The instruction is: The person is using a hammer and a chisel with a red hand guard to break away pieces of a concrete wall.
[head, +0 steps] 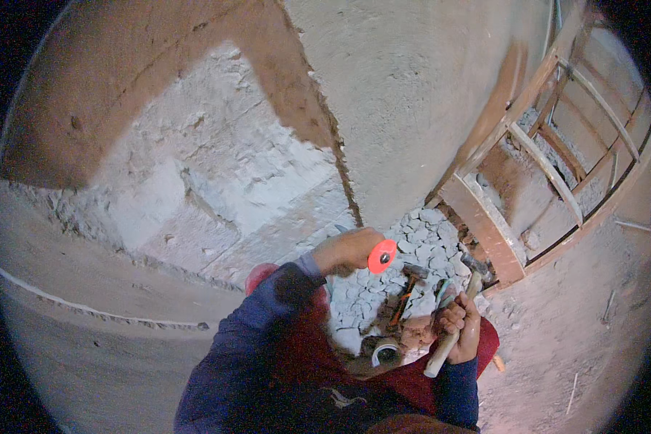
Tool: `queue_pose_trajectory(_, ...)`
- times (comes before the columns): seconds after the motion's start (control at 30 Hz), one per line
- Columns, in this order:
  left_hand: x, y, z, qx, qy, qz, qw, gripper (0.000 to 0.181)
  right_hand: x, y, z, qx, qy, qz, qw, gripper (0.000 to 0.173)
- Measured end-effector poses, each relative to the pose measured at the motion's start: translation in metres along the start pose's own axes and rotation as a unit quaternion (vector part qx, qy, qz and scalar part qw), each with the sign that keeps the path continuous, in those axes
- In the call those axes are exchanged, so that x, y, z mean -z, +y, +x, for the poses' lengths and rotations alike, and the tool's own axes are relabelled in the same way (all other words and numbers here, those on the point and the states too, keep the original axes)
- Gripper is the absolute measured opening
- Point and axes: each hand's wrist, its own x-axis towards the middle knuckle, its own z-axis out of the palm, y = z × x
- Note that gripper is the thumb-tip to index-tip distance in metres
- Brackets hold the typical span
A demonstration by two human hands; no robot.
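My left hand (352, 250) is closed around a chisel, whose round orange hand guard (378, 260) and steel striking end face right. Its shaft is hidden in my fist, and a bluish tip (340, 228) shows beyond it, near the foot of the chipped wall (222, 157). I cannot tell if it touches the wall. In my right hand (463, 328) is a hammer by its pale wooden handle (439, 358). The steel hammer head (474, 264) points up and away from me, apart from the chisel.
Broken plaster pieces (420, 236) cover the floor between my knees. A second hammer (404, 298) lies on them, near a roll of tape or ring-shaped item (385, 352). To the right stands a wooden frame (548, 163) with crossbars. A plastered wall (390, 108) meets the chipped wall at a corner.
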Motion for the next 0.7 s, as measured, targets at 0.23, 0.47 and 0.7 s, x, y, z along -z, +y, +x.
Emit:
queue_pose_trajectory(0.23, -0.003, -0.017, 0.006, -0.034, 0.088, 0.008, 0.996, 0.017, 0.015, 0.007, -0.004, -0.001, 0.003, -0.020, 1.000, 0.028)
queue_pose_trajectory(0.47, 0.007, -0.017, 0.016, -0.049, 0.161, -0.013, 0.986, 0.021, 0.051, 0.007, 0.004, -0.056, 0.001, -0.087, 0.995, 0.022)
queue_pose_trajectory(0.7, 0.030, -0.003, 0.006, -0.063, 0.202, -0.048, 0.976, 0.029, 0.033, 0.023, 0.000, -0.013, 0.041, -0.204, 0.978, 0.011)
